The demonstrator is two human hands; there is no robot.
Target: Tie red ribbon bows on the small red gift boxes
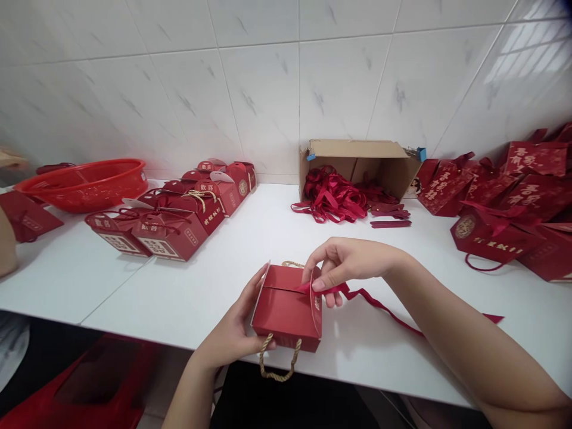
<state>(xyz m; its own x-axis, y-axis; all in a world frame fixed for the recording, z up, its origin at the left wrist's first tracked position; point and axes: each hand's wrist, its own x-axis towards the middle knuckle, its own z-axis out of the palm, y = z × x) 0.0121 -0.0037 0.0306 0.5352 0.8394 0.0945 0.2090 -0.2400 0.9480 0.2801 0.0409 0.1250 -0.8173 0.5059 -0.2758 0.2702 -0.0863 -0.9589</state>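
Observation:
A small red gift box [286,308] with gold rope handles sits at the table's front edge, its top flaps folded together. My left hand [239,325] is wrapped round the box's left side, thumb at the front by the rope handle [280,376]. At the right flap, my right hand [342,268] pinches a red ribbon [378,302] between thumb and finger. One end of the ribbon lies over the box top near the flap; the rest trails right across the table and passes under my right forearm.
A cardboard box [357,148] on its side spills red ribbons [333,193] against the wall. Finished-looking red boxes stand in rows at left [170,235] and pile up at right [504,235]. A red plastic basin [89,186] is at the far left.

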